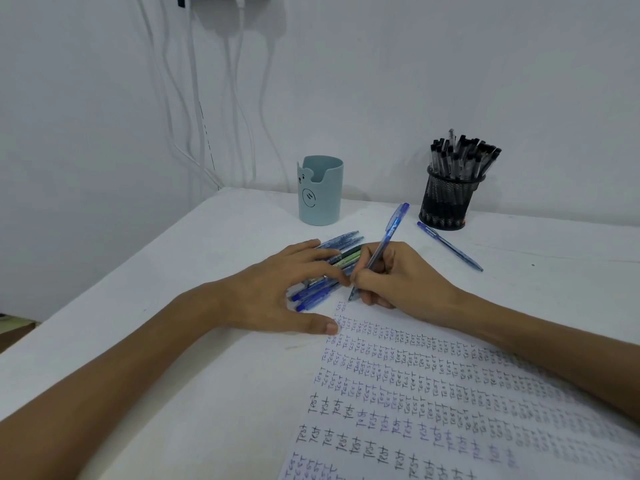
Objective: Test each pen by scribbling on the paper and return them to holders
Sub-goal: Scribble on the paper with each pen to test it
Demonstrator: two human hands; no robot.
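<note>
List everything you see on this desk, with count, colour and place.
paper: one, white, written over, front right.
held pen: one, blue, tip at paper's far corner.
pen pile: several, blue and green, beside paper.
mesh holder: one, black, full of pens, back right.
loose pen: one, blue, by mesh holder.
cup holder: one, pale blue, back centre.
cables: several, white, on wall.
left hand: flat on pen pile.
right hand: grips held pen.

The paper [433,403] carries handwritten "Test" repeated in rows (lower right of frame, farther rows blur). No other text is legible.
</note>
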